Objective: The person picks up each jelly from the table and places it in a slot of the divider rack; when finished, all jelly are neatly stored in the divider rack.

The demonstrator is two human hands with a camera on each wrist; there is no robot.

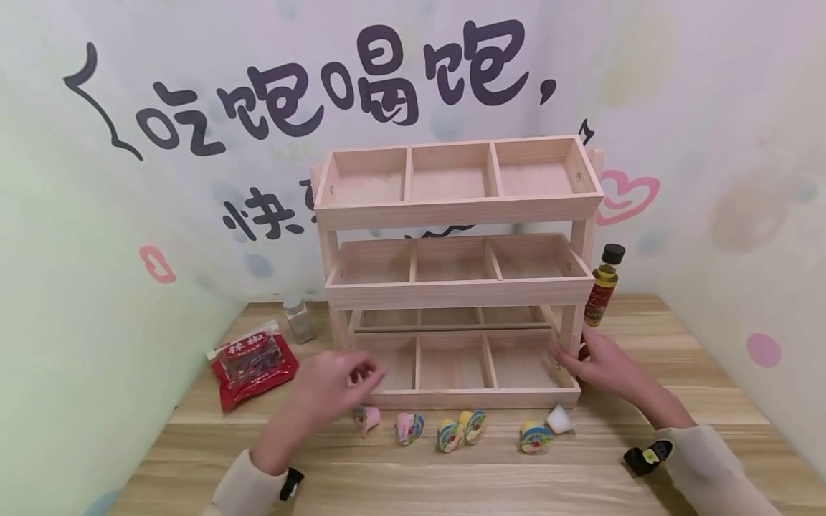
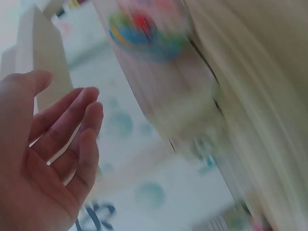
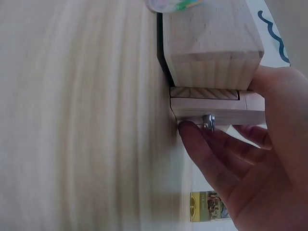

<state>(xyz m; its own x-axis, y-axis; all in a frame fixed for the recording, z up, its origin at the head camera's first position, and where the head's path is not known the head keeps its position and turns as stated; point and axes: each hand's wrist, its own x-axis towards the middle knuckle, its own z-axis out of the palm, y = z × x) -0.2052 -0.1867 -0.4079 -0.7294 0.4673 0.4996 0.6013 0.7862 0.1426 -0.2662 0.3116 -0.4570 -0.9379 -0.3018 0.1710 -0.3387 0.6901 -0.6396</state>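
A three-tier wooden rack (image 1: 452, 294), each tray split into compartments, stands on the table. My right hand (image 1: 603, 365) grips its lower right side, thumb at the bottom tray. In the right wrist view, the right hand's fingers (image 3: 202, 149) lie behind the wooden upright, beside a metal bolt (image 3: 208, 122). My left hand (image 1: 335, 380) hovers at the rack's front left corner. Its fingers (image 2: 67, 125) are loosely bent and hold nothing in the left wrist view. Several small jelly cups (image 1: 409, 428) lie in a row before the rack, the leftmost partly below the left hand.
A red packet (image 1: 253, 364) and a clear capped jar (image 1: 298, 320) are on the table at left. Behind the rack's right side stands a dark-capped bottle (image 1: 603, 285). A white cup (image 1: 559, 420) lies near the front right corner. A printed wall backs the table (image 1: 361, 487).
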